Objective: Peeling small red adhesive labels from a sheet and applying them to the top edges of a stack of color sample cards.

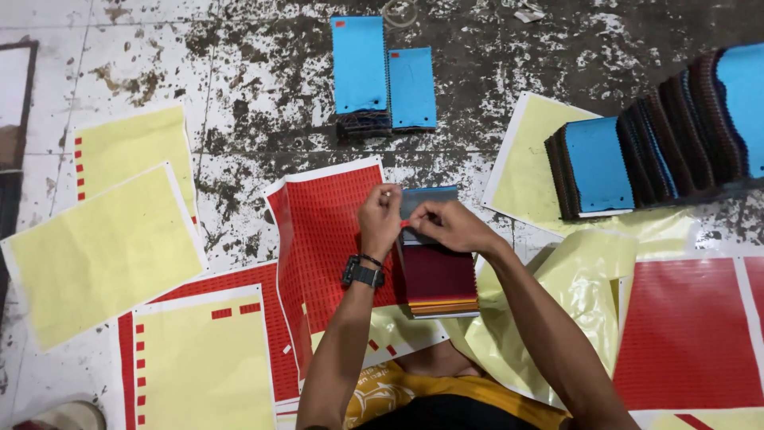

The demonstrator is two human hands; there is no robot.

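Pinching at the top of a fabric swatch stack (436, 275), both hands meet over its grey upper sample: the left hand (380, 216) and right hand (446, 224) have fingertips closed narrowly on something small and red, seemingly a sticker. The stack lies on the floor (263, 127) mid-frame, its left edge overlapping a red sticker sheet (322, 231). Judging by the scene, work is partway: two blue-topped stacks (382, 76) with red marks sit near the floor's top edge, a long row of swatch stacks (660, 135) waits at the right edge, and spent yellow backing sheets (99, 255) lie left.
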